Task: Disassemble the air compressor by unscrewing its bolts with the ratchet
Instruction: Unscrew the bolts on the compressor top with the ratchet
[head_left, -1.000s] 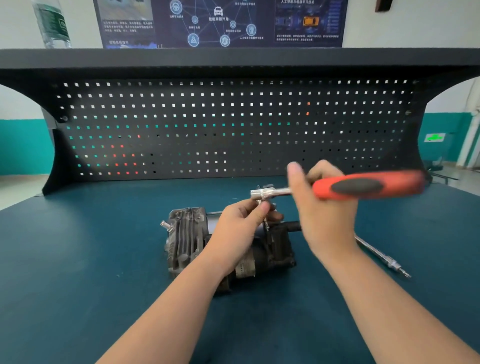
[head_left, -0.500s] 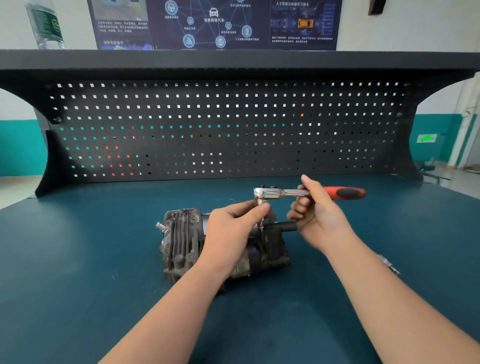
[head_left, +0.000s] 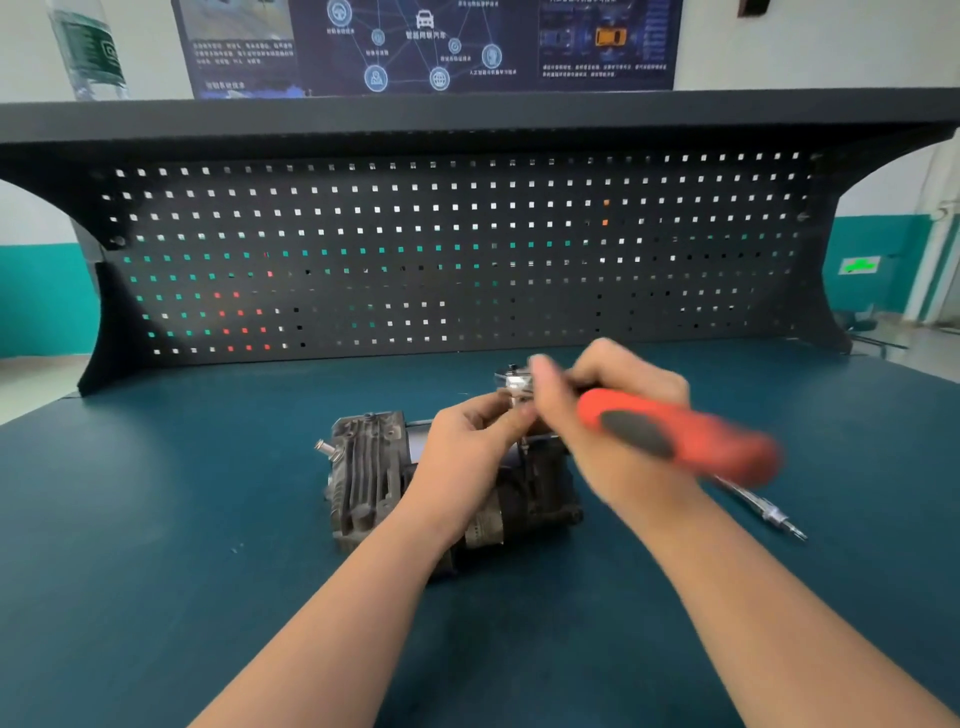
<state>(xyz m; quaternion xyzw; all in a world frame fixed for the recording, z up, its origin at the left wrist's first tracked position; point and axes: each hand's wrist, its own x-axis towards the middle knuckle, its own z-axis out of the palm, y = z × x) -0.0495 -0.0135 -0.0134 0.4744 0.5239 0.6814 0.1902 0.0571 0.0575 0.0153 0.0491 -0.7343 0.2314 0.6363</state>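
From the head view, the air compressor (head_left: 447, 483) lies on the table (head_left: 156, 571) in front of me, its finned end toward nine o'clock and its dark body toward three o'clock. My left hand (head_left: 467, 452) rests over the top of it, fingers (head_left: 511, 415) curled and pinching the shaft just under the ratchet head, so that hand is the nearer one to the bolt. My right hand (head_left: 613, 415) is wrapped around the ratchet (head_left: 675, 436), gripping the shank just ahead of the orange handle. The ratchet's long axis runs from the chrome head at about ten o'clock out to the blurred handle end at four o'clock, roughly level above the compressor. The bolt itself is hidden beneath my fingers. I judge the swing pivots about that head, directly above the compressor's three o'clock half. A loose metal rod (head_left: 763, 512) lies on the table at four o'clock, beyond my right wrist.
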